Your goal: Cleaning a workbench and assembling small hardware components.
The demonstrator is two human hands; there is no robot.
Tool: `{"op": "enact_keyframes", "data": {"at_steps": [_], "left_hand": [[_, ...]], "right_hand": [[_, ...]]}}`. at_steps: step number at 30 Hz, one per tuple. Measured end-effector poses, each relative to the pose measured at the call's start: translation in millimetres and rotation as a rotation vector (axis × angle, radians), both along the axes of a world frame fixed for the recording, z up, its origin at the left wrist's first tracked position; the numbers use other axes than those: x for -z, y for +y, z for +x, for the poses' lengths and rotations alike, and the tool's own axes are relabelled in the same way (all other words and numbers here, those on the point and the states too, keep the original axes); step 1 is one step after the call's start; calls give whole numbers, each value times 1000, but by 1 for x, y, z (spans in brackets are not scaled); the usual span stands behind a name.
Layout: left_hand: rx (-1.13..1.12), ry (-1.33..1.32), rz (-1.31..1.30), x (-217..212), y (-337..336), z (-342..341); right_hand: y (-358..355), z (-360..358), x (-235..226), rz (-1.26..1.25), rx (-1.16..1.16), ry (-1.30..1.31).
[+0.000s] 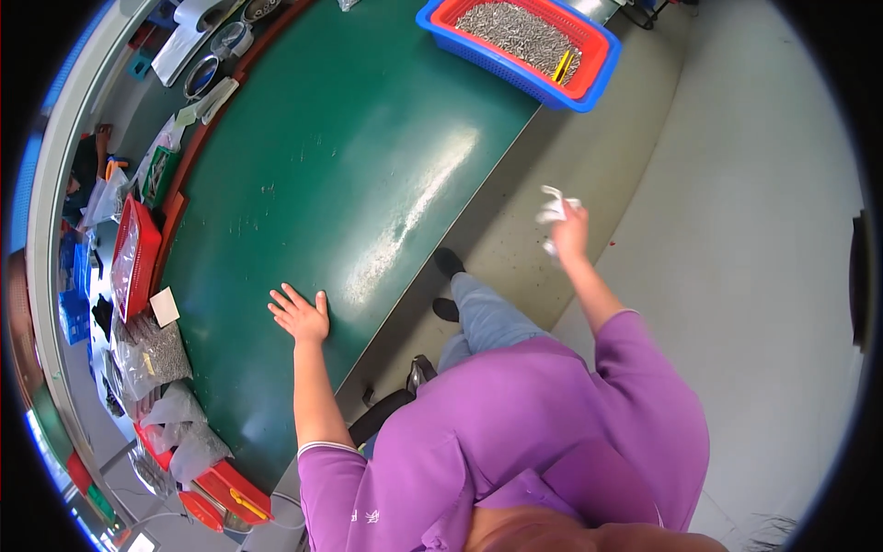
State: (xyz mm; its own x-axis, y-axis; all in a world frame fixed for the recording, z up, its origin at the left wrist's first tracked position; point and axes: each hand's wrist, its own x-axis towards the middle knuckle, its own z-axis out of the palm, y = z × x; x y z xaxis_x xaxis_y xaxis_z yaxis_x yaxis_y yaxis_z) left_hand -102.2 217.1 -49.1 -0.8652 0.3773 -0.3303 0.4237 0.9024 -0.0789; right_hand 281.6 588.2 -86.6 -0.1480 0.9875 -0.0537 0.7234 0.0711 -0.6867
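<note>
My left hand (302, 315) lies with its fingers spread on the green tabletop (267, 212), near its front edge, and holds nothing. Out to the right, past the table edge and over the floor, my right hand (574, 235) is closed around a crumpled white cloth (552, 209). Parts of the cloth stick out on both sides of the fingers; whether it is a rag or a glove I cannot tell. At the table's far end sits a blue basket (589, 99) with a red basket (602, 55) inside it. Small metal pieces (515, 35) fill the red one, and yellow tweezers (563, 66) rest on them.
Along the left side of the table runs a raised brown edge (189, 175). Beyond it are a red basket (136, 253), plastic bags of small parts (166, 350), a red bin (235, 488) and tape rolls (202, 78). A chair (382, 414) stands beside my legs.
</note>
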Motion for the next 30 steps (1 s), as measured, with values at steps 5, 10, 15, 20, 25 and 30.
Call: {"op": "enact_keyframes", "data": {"at_steps": [5, 10, 15, 20, 25, 30], "left_hand": [[-43, -46, -2, -9, -1, 3], [-42, -61, 5, -12, 7, 6], [-31, -47, -12, -7, 4, 6], [-31, -63, 37, -10, 6, 6], [-50, -79, 10, -14, 9, 4], [-34, -80, 33, -16, 13, 4]], "right_hand": [[-51, -57, -99, 73, -171, 215], [-159, -221, -122, -359, -759, 325], [-172, -338, -66, 326, -1163, -7], [-89, -338, -64, 285, -778, -112], [-32, -240, -58, 203, -398, -102], [4, -36, -15, 4, -150, -474]]}}
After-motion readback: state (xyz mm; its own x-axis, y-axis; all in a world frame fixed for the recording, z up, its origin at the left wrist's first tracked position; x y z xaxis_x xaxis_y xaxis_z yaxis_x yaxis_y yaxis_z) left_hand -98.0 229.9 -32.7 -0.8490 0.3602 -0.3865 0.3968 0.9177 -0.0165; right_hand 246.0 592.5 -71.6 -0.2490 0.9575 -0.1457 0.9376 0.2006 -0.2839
